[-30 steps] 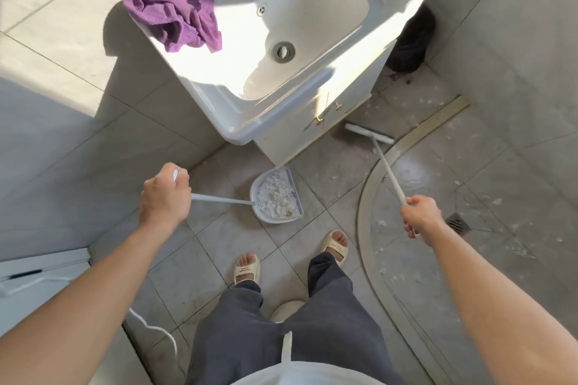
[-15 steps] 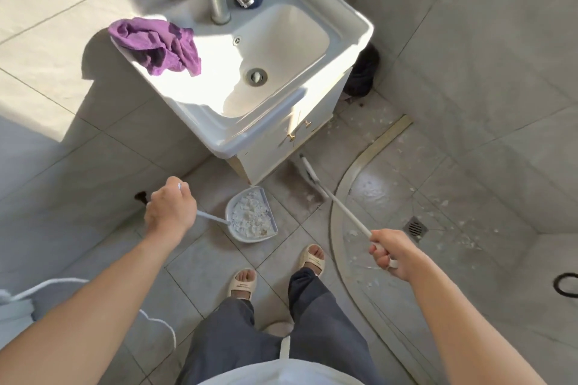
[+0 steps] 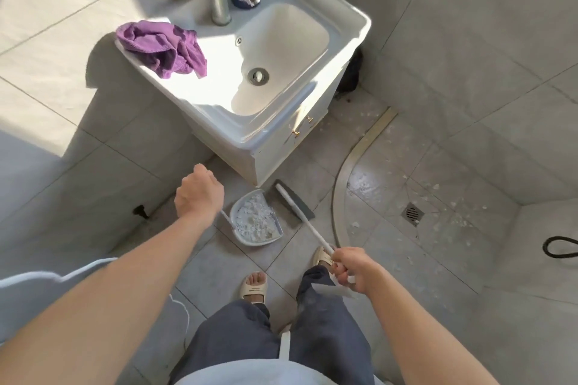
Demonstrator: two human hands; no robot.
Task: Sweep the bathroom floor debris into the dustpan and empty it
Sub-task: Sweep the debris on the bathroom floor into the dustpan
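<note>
a bathroom floor (image 3: 219, 262) of smooth pale grey square tiles, with a curved metal strip marking off the shower area. one white dustpan (image 3: 256, 222) sits on the floor in front of the sink cabinet (image 3: 275, 159), holding a heap of white crumbly debris (image 3: 255, 219); its open straight edge faces right, its thin handle running left up to the left hand (image 3: 198, 197), whose fingers curl round it. one broom (image 3: 294, 203), flat dark head just beside the pan's mouth, has a white stick slanting down-right into the right hand (image 3: 352, 269), fingers gripping it. more white flakes (image 3: 438, 206) lie scattered round one floor drain (image 3: 412, 213). one crumpled purple cloth (image 3: 162, 47) lies on the sink rim.
</note>
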